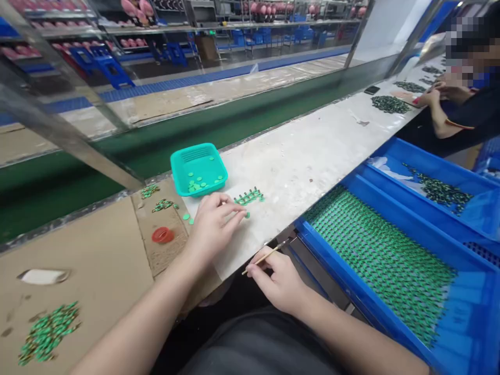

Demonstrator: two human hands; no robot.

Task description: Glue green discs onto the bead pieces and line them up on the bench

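At the near edge of the white-covered bench (289,161), a thin wooden stick with a dark tip (265,258) is held by the right hand (275,278), its fingers closed and the shaft pinched between thumb and fingertips. The tip is pointed toward two o'clock. The left hand (214,224) is held half curled, thumb and fingertips drawn close together; whether anything is gripped cannot be told. Beside those fingertips, at three o'clock, a loose green piece (247,214) is found; at two o'clock, a row of small green pieces (250,196) is laid out.

The stick is judged light, stiff and easily snapped; it is best grasped mid-shaft, clear of the tip. The green pieces are judged light and awkward to lift when flat; they should be pinched by the rim.

At eleven o'clock from the left hand, smooth green discs are contained in a glossy turquoise plastic tray (174,169) with rounded corners. At nine o'clock, a round red container (162,235) is set on matt brown cardboard (105,250).
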